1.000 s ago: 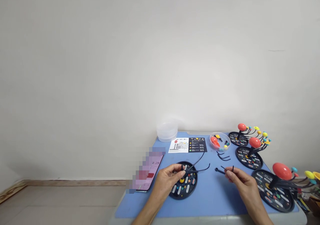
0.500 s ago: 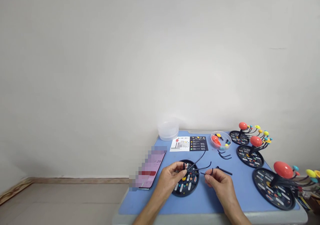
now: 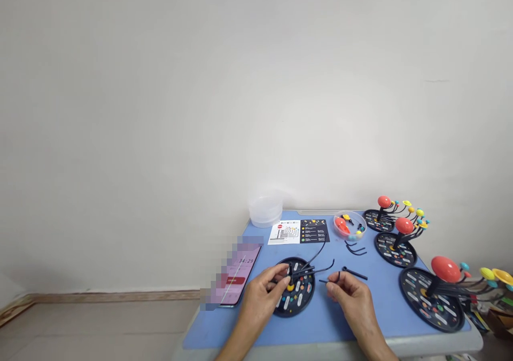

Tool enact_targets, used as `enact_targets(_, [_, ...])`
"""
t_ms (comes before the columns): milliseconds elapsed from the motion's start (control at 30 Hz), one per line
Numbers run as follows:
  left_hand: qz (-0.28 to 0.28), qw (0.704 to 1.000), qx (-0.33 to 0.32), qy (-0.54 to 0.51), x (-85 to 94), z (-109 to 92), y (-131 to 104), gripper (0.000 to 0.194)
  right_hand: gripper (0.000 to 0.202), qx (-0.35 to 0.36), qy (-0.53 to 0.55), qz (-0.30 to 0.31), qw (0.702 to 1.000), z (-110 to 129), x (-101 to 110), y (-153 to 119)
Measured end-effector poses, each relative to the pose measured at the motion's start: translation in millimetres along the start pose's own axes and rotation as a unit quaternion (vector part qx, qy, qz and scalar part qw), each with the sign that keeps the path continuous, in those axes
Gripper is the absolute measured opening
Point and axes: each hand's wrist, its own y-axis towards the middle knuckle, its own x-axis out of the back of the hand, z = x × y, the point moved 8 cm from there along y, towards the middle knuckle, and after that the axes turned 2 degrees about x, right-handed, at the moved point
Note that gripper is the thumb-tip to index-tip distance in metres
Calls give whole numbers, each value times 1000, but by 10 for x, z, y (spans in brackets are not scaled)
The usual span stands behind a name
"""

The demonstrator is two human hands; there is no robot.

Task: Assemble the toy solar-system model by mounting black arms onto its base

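Observation:
My left hand [image 3: 262,297] pinches a black post at the centre of a round black base [image 3: 295,302] printed with planets and labels. Two long curved black arms [image 3: 323,267] stick out to the right from that post. To the right of the base, my right hand [image 3: 352,297] holds a thin bent black rod [image 3: 324,281] between thumb and fingers, its straight end pointing left, apart from the post. Behind my right hand a straight black rod [image 3: 356,273] lies on the blue table.
Three assembled planet models stand at the right, the nearest with a red ball [image 3: 444,269]. Farther back are loose curved arms [image 3: 356,250], a clear dish [image 3: 350,235] of parts, a printed sheet [image 3: 285,232] and a clear tub [image 3: 265,211]. A phone [image 3: 240,275] lies left.
The view has shifted slightly. My left hand with the post has tilted a little, and the curved arms have dropped slightly. My right hand still holds the bent rod.

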Motion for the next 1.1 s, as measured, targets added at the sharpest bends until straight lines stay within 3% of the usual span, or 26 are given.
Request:
enact_targets(67, [-59,996,-60,33,78,-130,-119,24,41,-3,15,0,1000,13,11,-14])
enact_targets(133, [-73,990,-111,53,32,-237,-274,22,41,-10,37,12,999,24,-7,-49])
enact_targets(233, [24,991,-127,48,-283,-264,-460,23,41,-25,65,49,996,22,-77,-138])
enact_targets(300, [75,990,-116,41,-478,-235,-531,25,41,-33,76,67,994,7,-108,-202])
enact_targets(400, [108,990,-89,25,-652,-164,-541,35,40,-35,83,75,993,-13,-110,-268])
enact_targets(567, [157,987,-11,-38,-796,-22,-487,50,40,-24,83,55,995,-21,-81,-294])
enact_targets(733, [182,978,84,-63,-839,20,-492,48,41,-6,43,70,997,-109,-47,-275])
enact_targets(800, [162,981,88,-61,-807,-25,-477,45,40,53,-35,37,997,-63,99,-262])
enact_targets(833, [146,984,82,-60,-781,-55,-464,44,37,116,-93,-1,989,35,201,-273])
enact_targets(867, [132,987,74,-58,-758,-84,-452,43,32,203,-160,-47,965,191,291,-317])
enact_targets(900, [122,989,66,-58,-745,-111,-442,42,27,301,-226,-89,922,372,337,-402])
enact_targets(967, [118,990,50,-58,-746,-152,-433,42,22,466,-342,-98,810,652,226,-605])
enact_targets(1033, [127,990,35,-59,-774,-180,-436,41,22,532,-431,-68,726,771,41,-697])
enact_targets(1100, [133,989,14,-56,-800,-208,-444,41,26,547,-463,-64,695,840,-62,-710])
